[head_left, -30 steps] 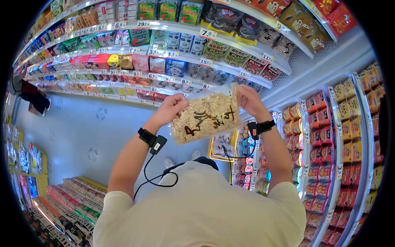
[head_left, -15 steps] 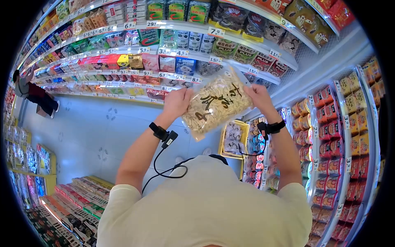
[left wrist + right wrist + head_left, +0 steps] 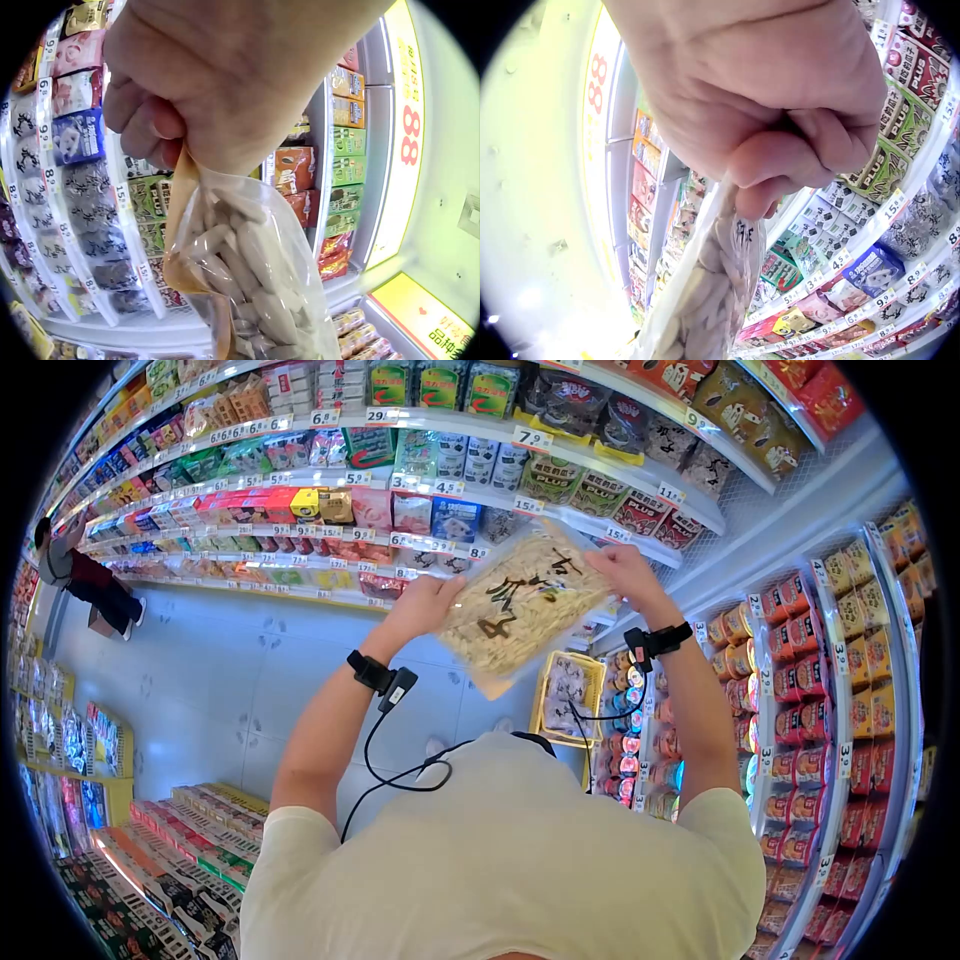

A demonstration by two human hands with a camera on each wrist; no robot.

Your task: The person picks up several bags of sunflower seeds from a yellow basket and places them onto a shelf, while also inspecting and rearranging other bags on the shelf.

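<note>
A clear plastic bag of pale seeds in their shells (image 3: 520, 605), printed with large dark characters, hangs tilted between both hands in front of the chest. My left hand (image 3: 425, 605) pinches its left edge. On the opposite edge, my right hand (image 3: 627, 575) grips the upper right corner with thumb and curled fingers. Seen from the left wrist, the bag's brown-backed edge (image 3: 184, 217) runs down from the curled fingers (image 3: 139, 124). In the right wrist view the bag (image 3: 705, 292) droops edge-on below the knuckles.
Shelves of packaged snacks (image 3: 460, 520) with price tags curve across the front. Racks of cup-shaped packs (image 3: 795, 690) stand at the right. Below the bag sits a yellow basket (image 3: 541, 705) holding wrapped packs. Another person (image 3: 90, 575) stands at the far left aisle.
The bag turned from nearly level to a steeper tilt, its lower left corner dropping. Both hands shifted slightly right in view, still holding it; the basket came more into sight.
</note>
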